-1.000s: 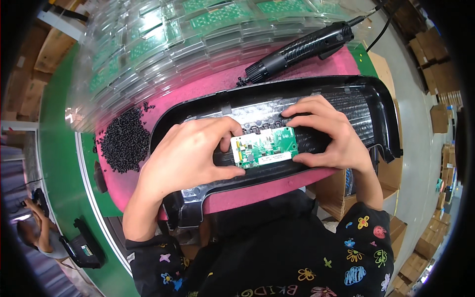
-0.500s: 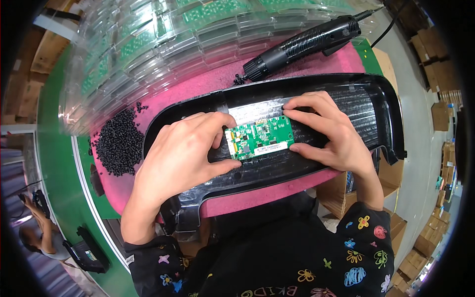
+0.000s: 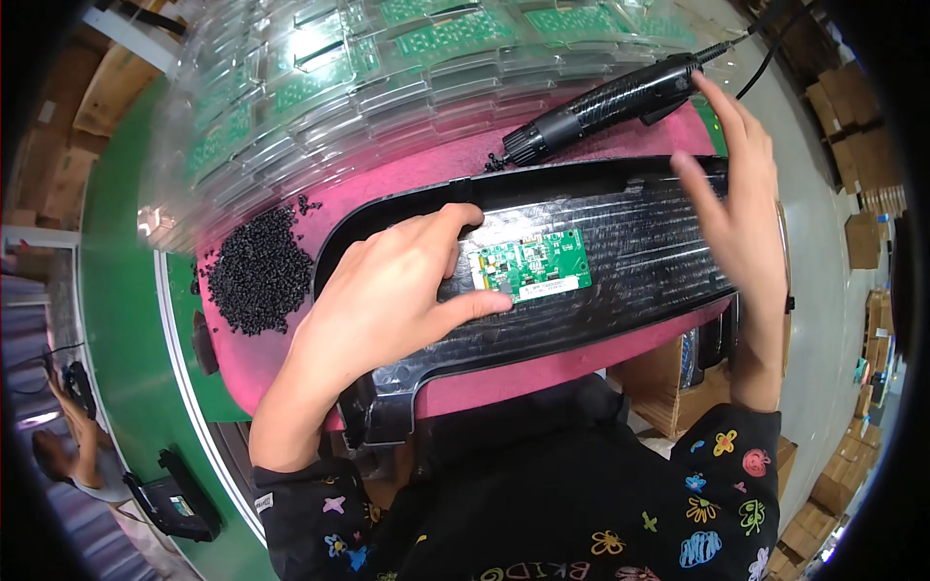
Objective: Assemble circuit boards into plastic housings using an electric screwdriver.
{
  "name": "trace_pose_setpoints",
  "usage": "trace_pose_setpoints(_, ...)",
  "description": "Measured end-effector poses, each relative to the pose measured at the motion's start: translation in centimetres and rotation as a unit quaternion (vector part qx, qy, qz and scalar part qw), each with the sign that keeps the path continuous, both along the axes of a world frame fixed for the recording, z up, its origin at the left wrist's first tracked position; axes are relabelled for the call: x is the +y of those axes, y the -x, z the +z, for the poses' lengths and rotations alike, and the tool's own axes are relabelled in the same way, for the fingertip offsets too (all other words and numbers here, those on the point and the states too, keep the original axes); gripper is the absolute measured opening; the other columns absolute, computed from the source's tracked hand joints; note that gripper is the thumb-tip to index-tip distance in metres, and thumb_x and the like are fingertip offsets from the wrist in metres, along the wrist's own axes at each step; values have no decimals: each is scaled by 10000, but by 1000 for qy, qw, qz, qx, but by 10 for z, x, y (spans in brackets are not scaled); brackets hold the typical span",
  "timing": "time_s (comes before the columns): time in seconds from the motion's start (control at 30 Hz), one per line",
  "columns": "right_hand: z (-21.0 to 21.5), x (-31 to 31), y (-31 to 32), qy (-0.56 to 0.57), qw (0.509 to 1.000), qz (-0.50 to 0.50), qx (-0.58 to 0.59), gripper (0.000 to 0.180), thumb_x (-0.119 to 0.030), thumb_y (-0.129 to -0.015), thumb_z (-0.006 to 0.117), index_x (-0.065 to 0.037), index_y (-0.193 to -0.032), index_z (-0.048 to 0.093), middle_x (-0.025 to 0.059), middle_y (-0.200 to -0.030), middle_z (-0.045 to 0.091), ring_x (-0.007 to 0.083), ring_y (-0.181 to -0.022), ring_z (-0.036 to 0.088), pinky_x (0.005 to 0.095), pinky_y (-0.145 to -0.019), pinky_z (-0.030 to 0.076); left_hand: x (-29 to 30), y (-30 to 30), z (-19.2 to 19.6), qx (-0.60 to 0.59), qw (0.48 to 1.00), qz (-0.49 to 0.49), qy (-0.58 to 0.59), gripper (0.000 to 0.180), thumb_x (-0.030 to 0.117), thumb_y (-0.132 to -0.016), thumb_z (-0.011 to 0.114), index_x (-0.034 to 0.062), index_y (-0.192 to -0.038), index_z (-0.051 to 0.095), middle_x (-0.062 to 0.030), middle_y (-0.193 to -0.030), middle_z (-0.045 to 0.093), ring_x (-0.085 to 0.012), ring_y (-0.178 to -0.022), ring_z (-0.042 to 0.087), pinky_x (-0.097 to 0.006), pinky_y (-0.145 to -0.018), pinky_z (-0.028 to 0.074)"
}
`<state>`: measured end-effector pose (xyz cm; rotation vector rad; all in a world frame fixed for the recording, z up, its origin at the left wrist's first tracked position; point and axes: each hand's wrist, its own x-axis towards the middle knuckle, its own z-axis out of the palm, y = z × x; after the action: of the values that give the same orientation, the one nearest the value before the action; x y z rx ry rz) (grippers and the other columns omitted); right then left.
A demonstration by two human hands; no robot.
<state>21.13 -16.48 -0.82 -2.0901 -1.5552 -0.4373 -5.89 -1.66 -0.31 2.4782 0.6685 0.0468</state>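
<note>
A green circuit board (image 3: 547, 261) with a white label strip lies inside a long black plastic housing (image 3: 644, 237). My left hand (image 3: 387, 295) holds the board at its left end, thumb on the lower corner and fingers near the upper one. Over the housing's right end, my right hand (image 3: 746, 218) is raised with fingers apart and nothing in them. Its fingertips come near the rear end of a black electric screwdriver (image 3: 605, 108), which lies beyond the housing; whether they touch it I cannot tell. Small black screws sit by the screwdriver's tip.
A pile of small black screws (image 3: 257, 276) lies on the pink mat (image 3: 378, 184) at the left. Stacked clear trays (image 3: 339, 107) with green boards fill the back. The screwdriver's cable runs to the upper right. Another person works at the far left; cardboard boxes (image 3: 852, 126) stand right.
My right hand has let go of the board's right end and moved up and right toward the screwdriver. The left hand stays on the board. The whole view has shifted slightly.
</note>
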Motion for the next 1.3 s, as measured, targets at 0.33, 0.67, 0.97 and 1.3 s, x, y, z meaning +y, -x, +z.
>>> trace_pose_setpoints(0.33, -4, 74, 27, -327, 800, 248, 437, 804, 23, -870, 723, -40, -1442, 162, 178, -1276, 480, 238, -1126, 605, 320, -929, 540, -2, 2, -5, 5, 999, 39, 4, 534, 342, -924, 670, 9, -1302, 492, -87, -752, 588, -274, -729, 629, -394, -683, 486)
trace_pose_setpoints(0.67, 6, 100, 55, -271, 644, 426, 574, 408, -268, -1063, 491, -30, -1376, 382, 65, -1058, 523, 180, -1022, 534, 440, -999, 454, -6, 3, -13, -32, 998, 57, 2, 523, 351, -959, 627, 8, -1327, 482, -88, -776, 584, -288, -749, 626, -409, -721, 495)
trace_pose_setpoints(0.97, 32, 56, 82, -251, 543, 349, 721, 432, -327, -1080, 435, -43, -1396, 359, 20, -1084, 484, 143, -1036, 503, 458, -1011, 435, -1, 1, -4, -231, 972, 44, 9, 367, 139, -831, 788, -13, -1129, 638, -81, -794, 645, -158, -634, 627, -297, -545, 482)
trace_pose_setpoints(1.3, 37, 47, 85, -306, 381, 450, 747, 494, -345, -1014, 505, -4, -1362, 426, -29, -829, 467, 81, -744, 474, 400, -1029, 358, 4, 3, -7, -357, 920, -57, 153, 245, 57, -844, 743, -15, -1065, 668, -105, -858, 690, -185, -687, 674, -286, -574, 539)
